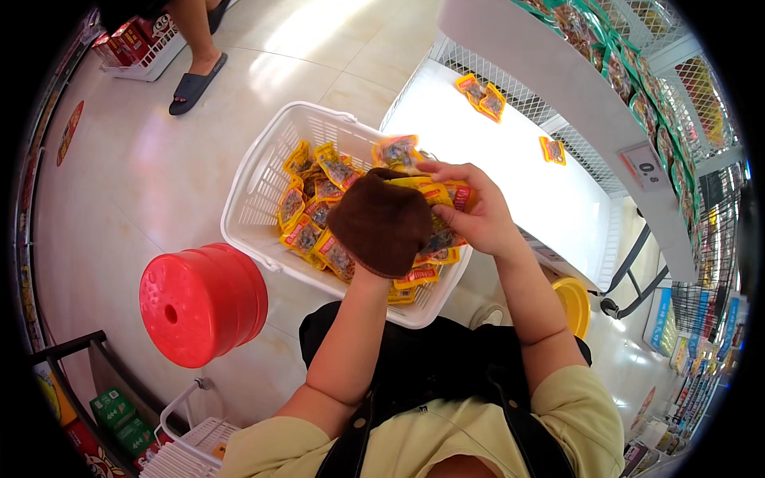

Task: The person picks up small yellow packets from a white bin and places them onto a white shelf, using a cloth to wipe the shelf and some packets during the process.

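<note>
A brown cloth mitt (379, 221) covers my left hand, hiding its fingers; it is over the middle of the white basket (247, 171). Beside it, my right hand (482, 211) pinches a small yellow snack packet (434, 193) between thumb and fingers. This packet lies against the mitt's right side. Another yellow packet (396, 151), slightly blurred, shows just beyond the mitt. Many similar yellow packets (303, 235) with clear windows lie loosely piled in the basket, some hidden under my left hand. I cannot make out whether the mitt grips anything.
To the right is a white shelf (510, 183) with a few yellow packets (492, 102); an upper shelf (558, 60) juts above it. Red round stools (203, 303) stand left of the basket. A yellow round container (572, 307) is by my right arm. Another person's sandalled foot (199, 84) is at far left.
</note>
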Tool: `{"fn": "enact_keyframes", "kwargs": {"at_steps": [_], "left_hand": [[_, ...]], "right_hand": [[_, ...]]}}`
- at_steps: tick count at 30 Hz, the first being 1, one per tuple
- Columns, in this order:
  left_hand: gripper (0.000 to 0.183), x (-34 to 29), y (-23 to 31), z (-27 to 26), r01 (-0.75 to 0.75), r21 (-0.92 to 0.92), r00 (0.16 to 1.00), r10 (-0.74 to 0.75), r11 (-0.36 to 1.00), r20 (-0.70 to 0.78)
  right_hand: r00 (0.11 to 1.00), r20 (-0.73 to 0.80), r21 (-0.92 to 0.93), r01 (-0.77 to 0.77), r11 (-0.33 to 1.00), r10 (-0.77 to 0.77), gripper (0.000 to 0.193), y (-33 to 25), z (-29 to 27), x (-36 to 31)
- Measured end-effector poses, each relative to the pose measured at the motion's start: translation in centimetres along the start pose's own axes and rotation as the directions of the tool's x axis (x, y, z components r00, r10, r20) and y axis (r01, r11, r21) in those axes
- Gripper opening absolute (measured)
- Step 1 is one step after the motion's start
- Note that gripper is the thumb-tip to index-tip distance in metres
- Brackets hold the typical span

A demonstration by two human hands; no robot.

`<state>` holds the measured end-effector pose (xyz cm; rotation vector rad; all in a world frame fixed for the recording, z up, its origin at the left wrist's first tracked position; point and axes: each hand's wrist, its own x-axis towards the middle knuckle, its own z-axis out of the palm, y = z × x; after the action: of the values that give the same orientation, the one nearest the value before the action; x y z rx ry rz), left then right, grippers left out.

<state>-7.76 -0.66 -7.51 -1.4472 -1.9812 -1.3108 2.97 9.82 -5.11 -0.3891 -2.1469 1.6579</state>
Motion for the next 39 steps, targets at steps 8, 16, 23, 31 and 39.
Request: {"fn": "enact_keyframes", "kwargs": {"at_steps": [8, 16, 23, 31, 39], "left_hand": [[0.014, -1.2, -0.7, 0.3, 0.418, 0.328, 0.899, -0.437, 0.847, -0.017], [0.016, -0.5, -0.9, 0.7, 0.259, 0.224, 0.966, -0.259, 0.94, -0.03], [0.024, -1.3, -2.3, -0.7, 0.158, 0.253, 0.987, -0.156, 0.955, -0.027], [0.033, -2.7, -5.3, -1.3, 0.308, -0.71, 0.768, -0.606, 0.633, -0.208], [0.029, -3.0, -4.6, -0.5, 0.25, -0.27, 0.926, -0.31, 0.93, -0.213]], "right_hand": [[0.92, -0.201, 0.013, -0.342, 0.94, 0.337, 0.054, -1.0, 2.2, 0.4], [0.973, -0.185, -0.096, -0.161, 0.982, 0.141, 0.043, 3.7, 2.6, -0.2], [0.967, 0.15, 0.291, -0.242, 0.926, 0.206, 0.051, 0.7, 1.4, 0.8], [0.974, -0.167, -0.695, -0.228, 0.682, 0.156, 0.061, 5.1, 0.1, 2.7], [0.944, -0.249, -0.828, -0.323, 0.457, 0.216, 0.052, 10.0, 1.5, 8.5]]}}
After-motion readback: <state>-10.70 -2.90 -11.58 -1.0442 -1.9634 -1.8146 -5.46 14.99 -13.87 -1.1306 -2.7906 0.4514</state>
